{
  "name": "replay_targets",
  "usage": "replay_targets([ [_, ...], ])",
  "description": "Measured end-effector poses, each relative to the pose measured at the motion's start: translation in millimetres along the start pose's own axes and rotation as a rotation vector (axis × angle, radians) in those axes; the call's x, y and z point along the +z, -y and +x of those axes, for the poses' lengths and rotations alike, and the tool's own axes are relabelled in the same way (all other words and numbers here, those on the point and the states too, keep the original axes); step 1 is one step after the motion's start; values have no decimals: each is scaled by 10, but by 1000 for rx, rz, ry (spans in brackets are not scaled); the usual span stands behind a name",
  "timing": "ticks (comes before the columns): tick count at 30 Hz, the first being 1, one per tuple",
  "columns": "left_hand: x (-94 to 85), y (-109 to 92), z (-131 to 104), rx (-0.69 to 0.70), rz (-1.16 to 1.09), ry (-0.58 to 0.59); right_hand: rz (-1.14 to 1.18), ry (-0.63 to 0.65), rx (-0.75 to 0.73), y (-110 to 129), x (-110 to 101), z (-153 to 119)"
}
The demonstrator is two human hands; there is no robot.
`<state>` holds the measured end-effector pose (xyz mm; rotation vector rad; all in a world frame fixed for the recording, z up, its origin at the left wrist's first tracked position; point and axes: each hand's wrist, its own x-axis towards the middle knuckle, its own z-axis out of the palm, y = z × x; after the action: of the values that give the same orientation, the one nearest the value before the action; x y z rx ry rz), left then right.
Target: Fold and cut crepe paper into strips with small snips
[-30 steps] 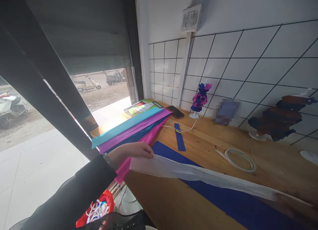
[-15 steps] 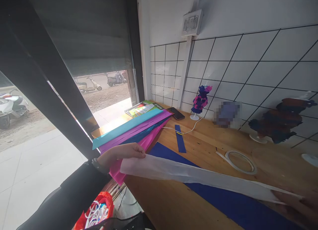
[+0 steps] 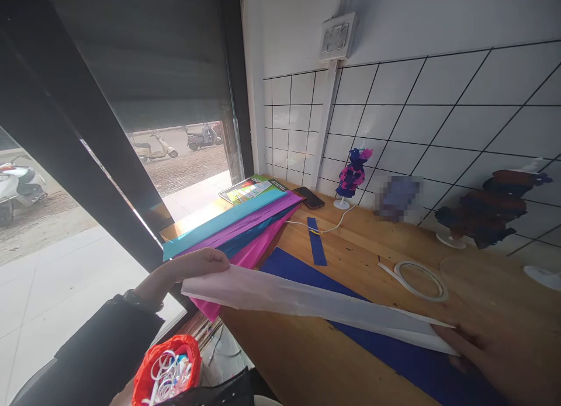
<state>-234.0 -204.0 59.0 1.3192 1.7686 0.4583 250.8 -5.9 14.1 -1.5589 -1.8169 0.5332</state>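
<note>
A long folded strip of white, slightly see-through paper [image 3: 302, 298] stretches across the view above the table. My left hand [image 3: 199, 264] is closed on its left part, thumb on top, close to the stacked coloured sheets. At the lower right my right hand [image 3: 486, 350] is pinched on the strip's other end; some of its fingers are in shadow. Beneath the strip a dark blue sheet [image 3: 381, 344] lies flat on the wooden table [image 3: 272, 347]. Turquoise, purple, teal and pink paper sheets [image 3: 245, 219] lie fanned out beyond my left hand.
A tape roll [image 3: 442, 289], a blue strip [image 3: 316, 245], a white cord and a phone [image 3: 312, 197] lie along the table. Paper-covered stands [image 3: 350, 175] line the tiled wall. A red-lined bin [image 3: 142, 365] with scraps stands below the table's left edge.
Both hands have moved left with the white paper strip. Its left end now hangs farther past the pink sheet, and more of my right hand shows.
</note>
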Motion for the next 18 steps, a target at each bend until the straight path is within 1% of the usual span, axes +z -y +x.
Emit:
replay_targets([
  [2, -69, 57, -43, -19, -18, -41, 78, 233, 95, 66, 42, -56],
  [3, -99, 87, -63, -32, -19, -62, 127, 328, 147, 103, 62, -89],
  [4, -124, 117, -83, -51, -11, -76, 169, 384, 189, 140, 80, -123],
  [7, -169, 207, -127, -89, 41, -82, 210, 410, 248, 238, 128, -209],
  [10, -188, 280, -135, -45, 120, -106, 192, 417, 240, 265, 182, -256],
  [13, -215, 310, -100, -34, 311, -173, 160, 442, 208, 234, 239, -284],
  [16, -226, 251, -20, -79, 579, -281, 144, 405, 183, 240, 280, -328],
  [18, -184, 135, 56, -56, 702, -358, 135, 354, 155, 268, 299, -364],
])
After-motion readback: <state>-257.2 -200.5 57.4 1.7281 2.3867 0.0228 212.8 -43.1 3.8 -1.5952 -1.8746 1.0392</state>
